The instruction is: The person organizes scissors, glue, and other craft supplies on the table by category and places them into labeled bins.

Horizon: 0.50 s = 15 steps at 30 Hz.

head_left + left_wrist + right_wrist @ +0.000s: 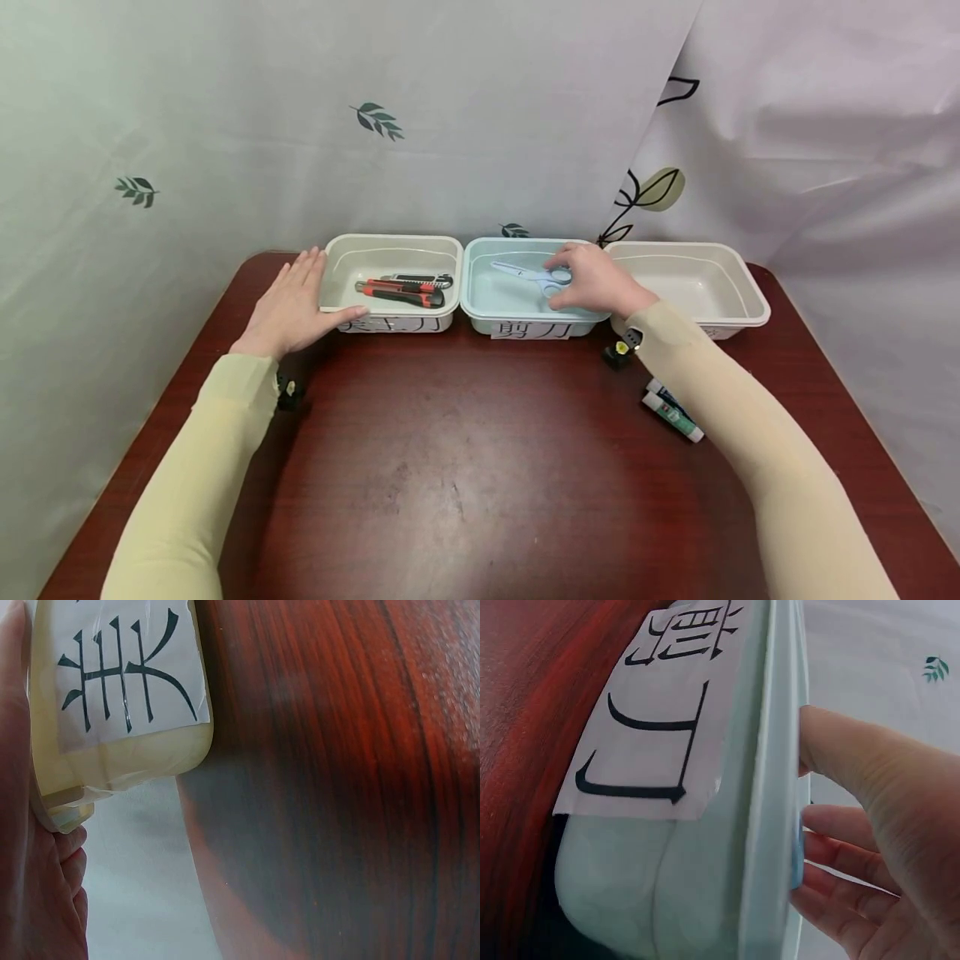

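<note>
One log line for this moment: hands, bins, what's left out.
left hand: flat against cream plastic bin | right hand: on pale blue scissors in light blue bin | glue sticks: on red-brown table

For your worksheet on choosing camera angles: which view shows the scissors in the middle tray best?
The head view: the scissors lie in the pale blue tray, blades pointing left, handles under the right hand. The right wrist view shows only a blue sliver behind the tray's rim by the fingers. The left wrist view shows none of them.
</note>
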### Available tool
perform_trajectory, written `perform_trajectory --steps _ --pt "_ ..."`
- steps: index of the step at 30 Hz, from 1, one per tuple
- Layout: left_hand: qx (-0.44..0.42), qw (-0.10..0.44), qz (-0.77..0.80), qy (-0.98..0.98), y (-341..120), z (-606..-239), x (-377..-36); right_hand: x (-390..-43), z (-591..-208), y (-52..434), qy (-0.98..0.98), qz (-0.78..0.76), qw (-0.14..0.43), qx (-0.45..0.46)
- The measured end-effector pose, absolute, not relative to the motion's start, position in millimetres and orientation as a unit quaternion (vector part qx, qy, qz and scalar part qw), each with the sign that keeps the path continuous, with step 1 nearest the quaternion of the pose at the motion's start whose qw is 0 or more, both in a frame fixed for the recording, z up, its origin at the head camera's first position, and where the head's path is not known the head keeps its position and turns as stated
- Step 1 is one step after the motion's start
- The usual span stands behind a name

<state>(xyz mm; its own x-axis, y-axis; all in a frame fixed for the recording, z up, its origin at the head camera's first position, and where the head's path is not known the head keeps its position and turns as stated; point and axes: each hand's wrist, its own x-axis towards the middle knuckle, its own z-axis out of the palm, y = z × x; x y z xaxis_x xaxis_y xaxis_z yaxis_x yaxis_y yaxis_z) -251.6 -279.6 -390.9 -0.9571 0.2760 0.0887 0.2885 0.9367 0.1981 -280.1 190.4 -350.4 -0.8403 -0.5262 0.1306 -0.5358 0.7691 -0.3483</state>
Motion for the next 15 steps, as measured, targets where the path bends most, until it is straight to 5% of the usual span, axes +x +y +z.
perform_trajectory --steps 15 --pt "-0.143 0.028 -0.106 -0.984 -280.5 -391.9 -251.4 -275.6 -342.3 196.7 -0.936 0.254 0.029 0.243"
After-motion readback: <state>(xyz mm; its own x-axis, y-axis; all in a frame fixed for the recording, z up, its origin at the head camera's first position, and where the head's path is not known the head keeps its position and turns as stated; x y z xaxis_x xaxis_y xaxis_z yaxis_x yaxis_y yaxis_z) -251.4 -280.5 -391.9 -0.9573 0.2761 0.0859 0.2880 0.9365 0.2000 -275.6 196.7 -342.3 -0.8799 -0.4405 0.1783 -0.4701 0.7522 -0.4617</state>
